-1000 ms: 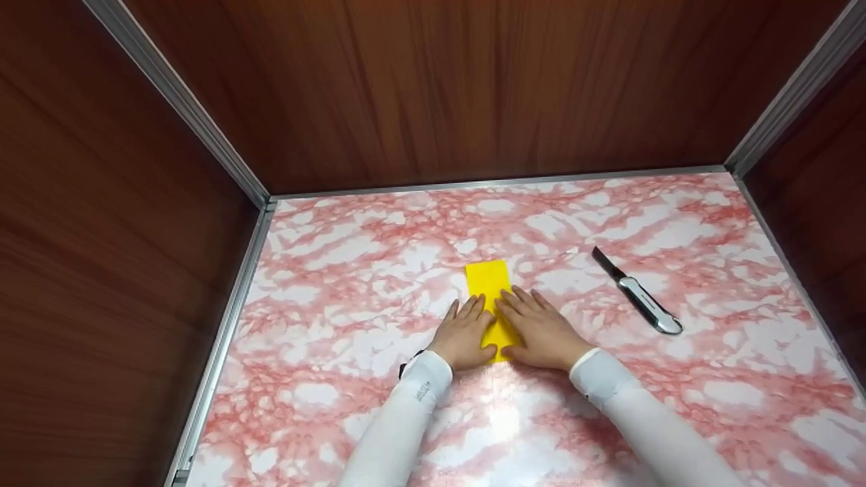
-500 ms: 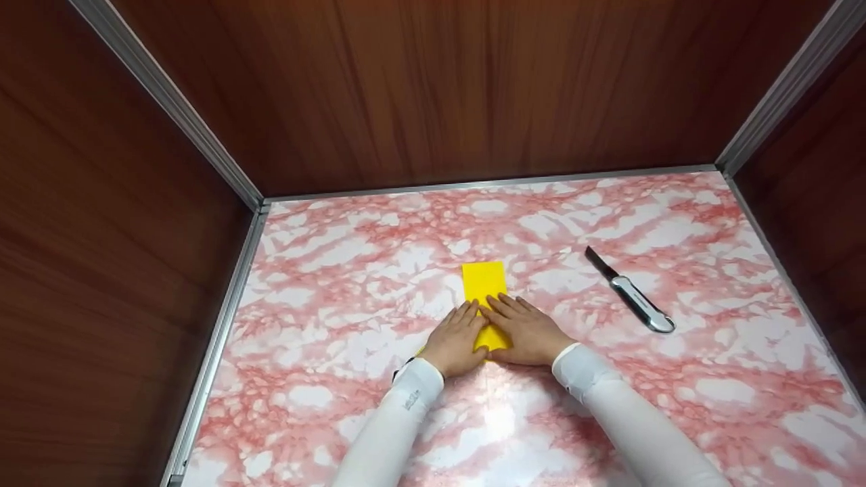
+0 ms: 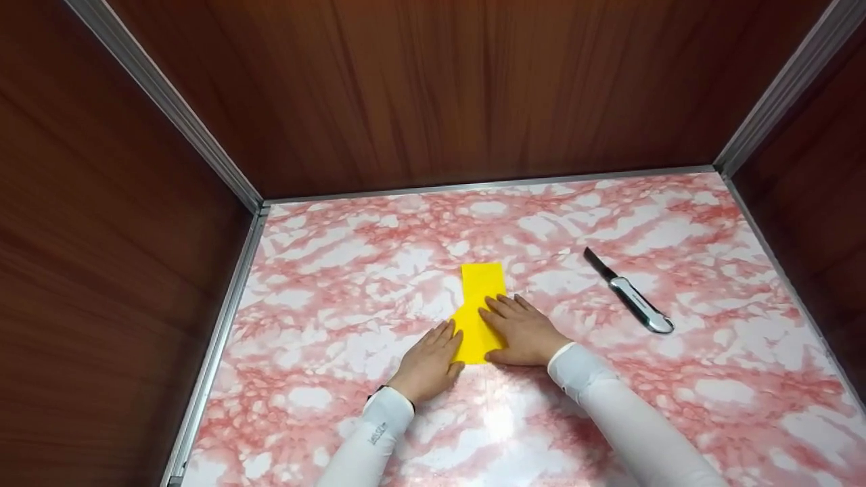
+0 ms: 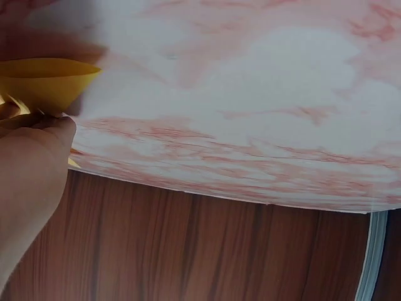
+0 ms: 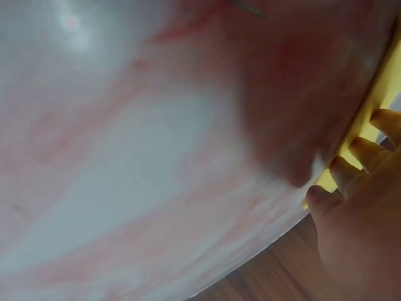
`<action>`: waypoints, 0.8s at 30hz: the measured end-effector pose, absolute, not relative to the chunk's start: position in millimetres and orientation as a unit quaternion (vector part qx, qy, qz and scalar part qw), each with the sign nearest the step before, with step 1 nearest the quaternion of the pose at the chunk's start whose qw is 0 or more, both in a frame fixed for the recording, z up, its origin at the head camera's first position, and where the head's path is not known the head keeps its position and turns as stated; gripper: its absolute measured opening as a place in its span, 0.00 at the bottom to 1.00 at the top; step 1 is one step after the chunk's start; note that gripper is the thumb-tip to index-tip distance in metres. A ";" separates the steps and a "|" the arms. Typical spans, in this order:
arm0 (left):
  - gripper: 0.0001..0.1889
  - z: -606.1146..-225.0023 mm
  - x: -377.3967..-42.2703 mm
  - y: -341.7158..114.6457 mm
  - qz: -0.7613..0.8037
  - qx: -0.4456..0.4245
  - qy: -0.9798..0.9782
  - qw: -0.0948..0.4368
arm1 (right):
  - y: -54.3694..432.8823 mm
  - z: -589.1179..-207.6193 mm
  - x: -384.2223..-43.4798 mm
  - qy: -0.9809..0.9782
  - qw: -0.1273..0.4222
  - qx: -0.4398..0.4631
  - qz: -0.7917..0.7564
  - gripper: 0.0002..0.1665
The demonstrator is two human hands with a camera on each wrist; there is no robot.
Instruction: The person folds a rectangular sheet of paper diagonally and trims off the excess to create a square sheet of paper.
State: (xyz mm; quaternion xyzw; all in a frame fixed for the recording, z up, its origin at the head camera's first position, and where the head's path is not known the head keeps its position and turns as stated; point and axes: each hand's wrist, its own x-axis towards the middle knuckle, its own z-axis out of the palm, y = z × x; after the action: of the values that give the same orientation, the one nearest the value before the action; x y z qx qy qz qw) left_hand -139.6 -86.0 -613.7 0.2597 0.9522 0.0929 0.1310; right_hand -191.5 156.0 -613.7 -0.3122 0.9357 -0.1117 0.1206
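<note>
A folded sheet of yellow paper (image 3: 482, 281) lies on the table, a narrow strip at its far end and wider near me. On the left, my left hand (image 3: 426, 362) pinches the edge of a lifted flap. In the left wrist view the paper (image 4: 53, 81) bows up in an open fold above that hand (image 4: 28, 160), whose fingertips are partly hidden. My right hand (image 3: 528, 331) presses on the right side of the paper with spread fingers. The right wrist view shows those fingers (image 5: 366, 150) along the yellow edge.
A utility knife (image 3: 636, 301) with its dark blade out lies to the right of the hands. Brown wood-look panels (image 3: 433, 95) with metal edging enclose the red-and-white marbled table (image 3: 325, 270) at the back and both sides.
My left hand has moved left and toward me, drawing a flap of the yellow paper outward, so its near part looks wider. The right hand stays on the paper.
</note>
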 end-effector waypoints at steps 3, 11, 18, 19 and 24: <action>0.31 -612.4 -141.6 -85.9 0.090 0.256 0.954 0.128 | 148.4 -611.5 -193.5 0.936 0.105 -0.315 -0.118 0.54; 0.26 -610.0 -146.0 -80.3 0.073 0.265 0.956 0.107 | 131.3 -614.7 -197.4 0.933 0.100 -0.331 -0.100 0.54; 0.28 -610.5 -145.7 -79.3 0.071 0.259 0.958 0.101 | 132.1 -617.0 -197.3 0.933 0.118 -0.331 -0.078 0.54; 0.28 -610.3 -145.6 -79.6 0.072 0.259 0.958 0.101 | 133.3 -617.3 -197.6 0.933 0.121 -0.330 -0.074 0.54; 0.29 -608.9 -144.3 -81.6 0.076 0.258 0.957 0.104 | 145.1 -619.8 -198.7 0.933 0.116 -0.333 -0.076 0.54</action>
State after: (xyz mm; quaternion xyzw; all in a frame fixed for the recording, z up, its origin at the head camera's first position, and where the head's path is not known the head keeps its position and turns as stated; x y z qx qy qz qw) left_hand -144.3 -81.6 -608.9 0.2580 0.9575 0.0765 0.1041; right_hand -198.7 145.1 -619.8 -0.3331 0.9326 -0.0764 0.1158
